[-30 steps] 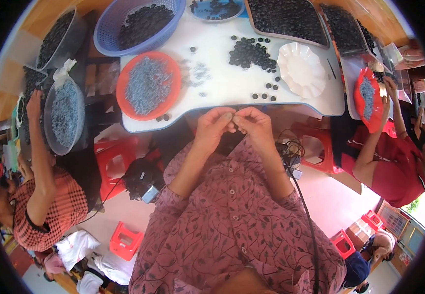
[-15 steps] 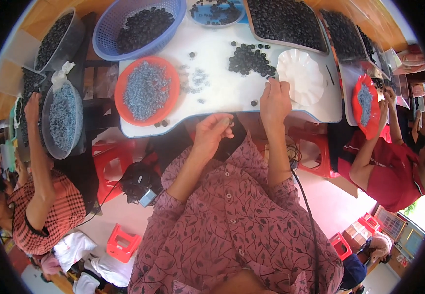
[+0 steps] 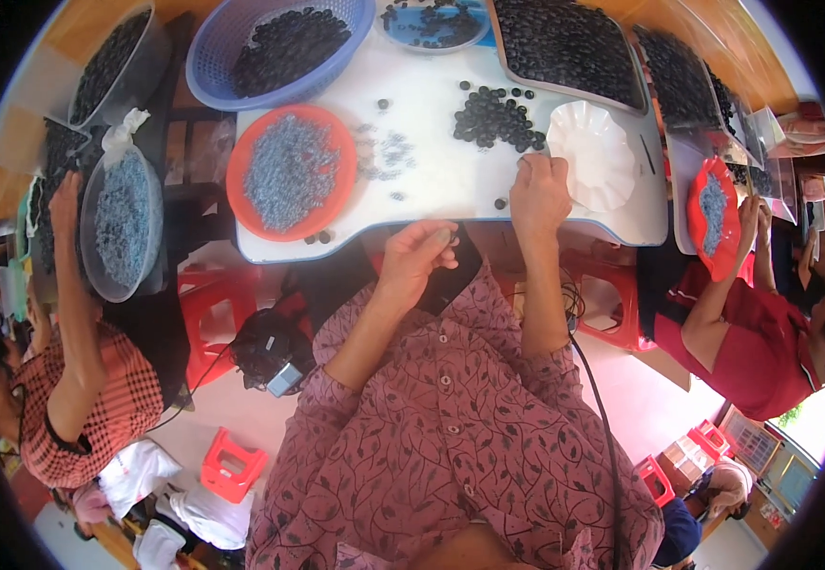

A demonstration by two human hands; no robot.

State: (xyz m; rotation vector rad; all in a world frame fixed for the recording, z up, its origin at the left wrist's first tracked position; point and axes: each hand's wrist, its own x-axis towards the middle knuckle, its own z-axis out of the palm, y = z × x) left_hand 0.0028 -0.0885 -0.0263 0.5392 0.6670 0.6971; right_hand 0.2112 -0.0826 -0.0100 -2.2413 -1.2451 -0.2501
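My left hand is held just off the table's near edge. Its thumb and fingers are pinched together, and a small dark piece shows at their tips. Over the table, my right hand is closed with knuckles up, and whatever its fingertips hold is hidden. Just beyond it lies a loose pile of small round black pieces. A white scalloped dish sits right beside that hand. One single black piece rests near the table edge, to the left of my right wrist.
On the white table stand an orange-red plate of small bluish-clear parts, a blue-purple basket and a tray of black pieces. Clear parts lie scattered by the plate. Co-workers sit left and right; a black cable runs beside my right arm.
The whole view has shifted slightly. My right hand has come a little back from the black pile, its fingers still closed. My left hand keeps its pinch in nearly the same place.
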